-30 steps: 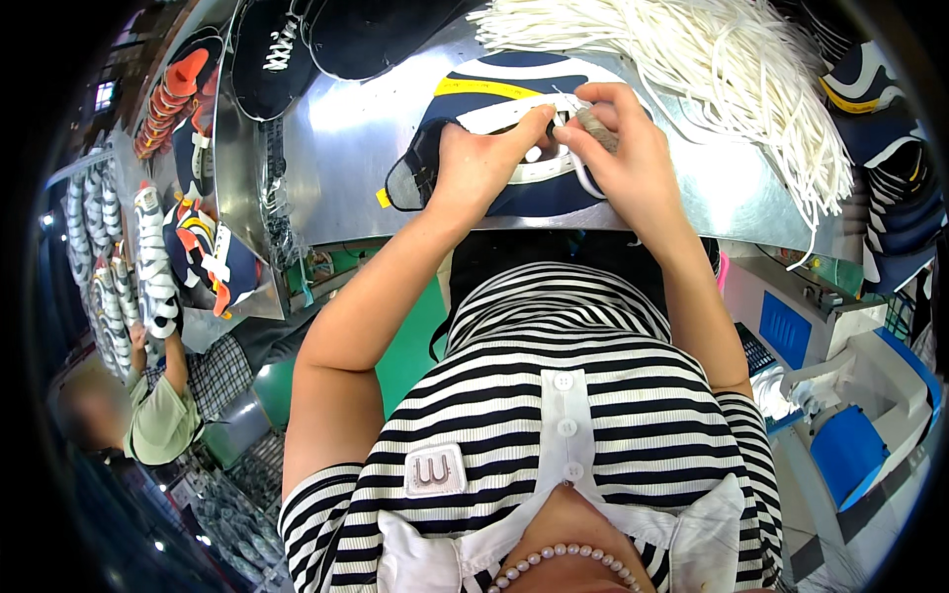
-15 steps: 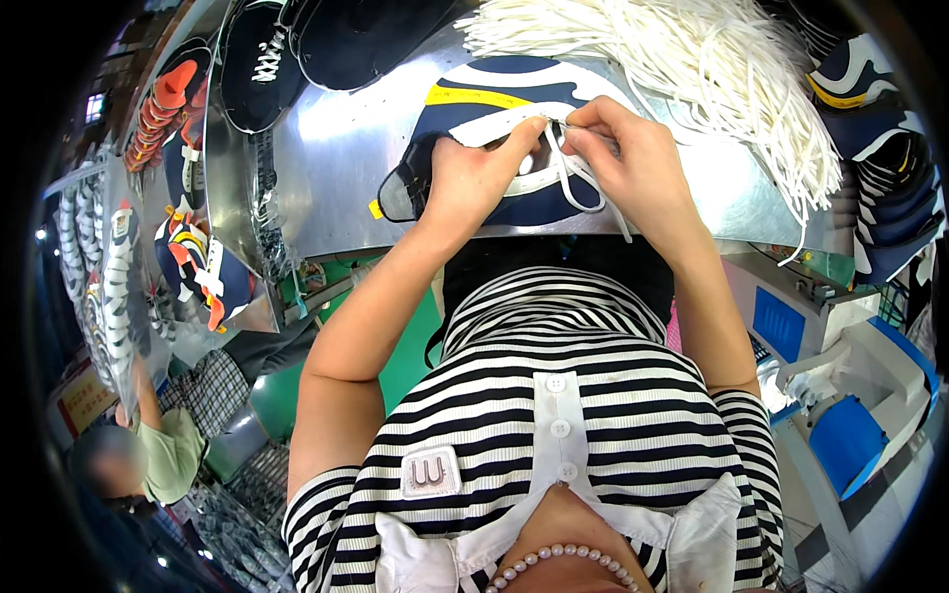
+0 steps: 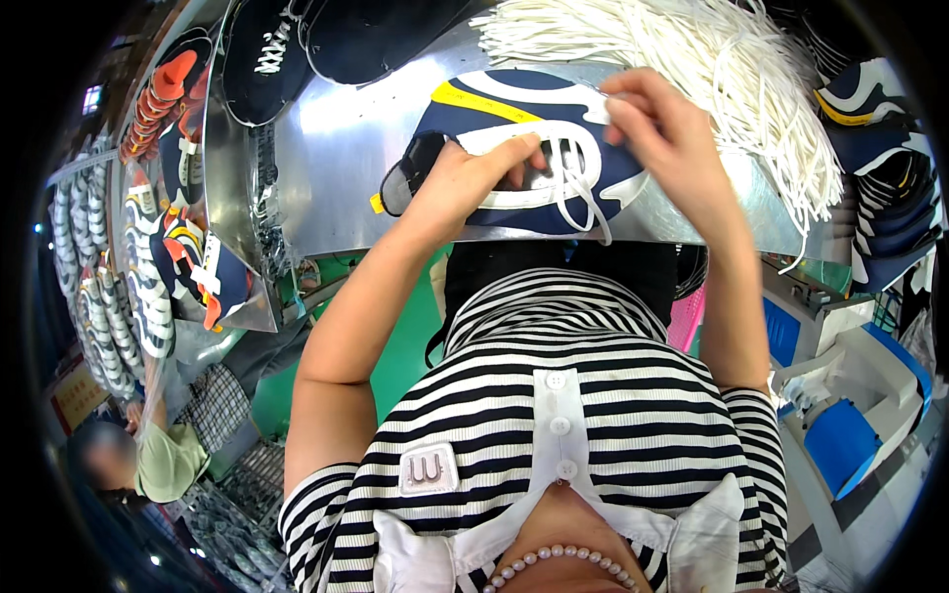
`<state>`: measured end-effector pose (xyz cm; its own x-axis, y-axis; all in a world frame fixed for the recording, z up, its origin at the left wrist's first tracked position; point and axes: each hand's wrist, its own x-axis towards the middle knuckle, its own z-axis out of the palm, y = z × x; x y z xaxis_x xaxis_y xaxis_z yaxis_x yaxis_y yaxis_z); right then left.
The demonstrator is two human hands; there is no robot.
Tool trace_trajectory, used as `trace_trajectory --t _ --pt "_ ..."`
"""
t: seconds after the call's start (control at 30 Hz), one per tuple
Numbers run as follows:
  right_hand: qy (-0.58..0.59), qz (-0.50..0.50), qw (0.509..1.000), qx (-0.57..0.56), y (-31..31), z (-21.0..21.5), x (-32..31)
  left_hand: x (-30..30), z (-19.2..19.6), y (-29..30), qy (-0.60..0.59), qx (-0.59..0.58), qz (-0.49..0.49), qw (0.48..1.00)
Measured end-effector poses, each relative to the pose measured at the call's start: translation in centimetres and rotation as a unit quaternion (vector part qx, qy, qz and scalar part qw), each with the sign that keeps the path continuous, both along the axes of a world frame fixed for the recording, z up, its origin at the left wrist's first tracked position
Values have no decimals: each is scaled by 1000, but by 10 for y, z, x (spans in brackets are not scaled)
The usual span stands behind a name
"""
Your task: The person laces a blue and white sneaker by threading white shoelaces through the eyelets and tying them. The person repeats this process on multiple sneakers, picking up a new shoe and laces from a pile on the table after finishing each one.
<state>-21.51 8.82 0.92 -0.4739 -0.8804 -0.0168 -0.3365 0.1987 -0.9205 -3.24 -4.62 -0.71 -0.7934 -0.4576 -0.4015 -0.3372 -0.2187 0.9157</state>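
A navy shoe upper [image 3: 554, 104] with white overlays and a yellow strip lies flat on the metal table. My left hand [image 3: 465, 178] grips it by the white eyelet edge, thumb on top and fingertips partly inside the opening. A white shoelace [image 3: 563, 190] is threaded through the eyelets, and its loose loop hangs toward the near side. Raised above the upper's right end is my right hand [image 3: 664, 133], thumb and fingers pinched together. Something thin shows at its fingertips, too small to make out.
Loose white laces [image 3: 672, 59] are heaped along the table's far right. Black shoe uppers [image 3: 371, 40] lie at the far left. Navy uppers [image 3: 895, 217] are stacked at right, above a blue-and-white machine [image 3: 840, 445]. A person [image 3: 168, 460] works at lower left.
My right hand has moved from the eyelets up and to the right, away from the lace. The left hand still grips the upper, which has turned slightly.
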Motion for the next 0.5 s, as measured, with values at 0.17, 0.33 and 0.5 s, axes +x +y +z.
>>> trace_trajectory --t 0.17,0.33,0.5 --pt "3 -6 1000 -24 -16 -41 20 -17 -2 10 -45 -71 79 993" --pt "78 -44 996 -10 -24 -47 24 -27 4 2 -17 21 89 996" --pt "124 -91 987 36 -29 -53 21 34 65 -8 121 244 35 961"
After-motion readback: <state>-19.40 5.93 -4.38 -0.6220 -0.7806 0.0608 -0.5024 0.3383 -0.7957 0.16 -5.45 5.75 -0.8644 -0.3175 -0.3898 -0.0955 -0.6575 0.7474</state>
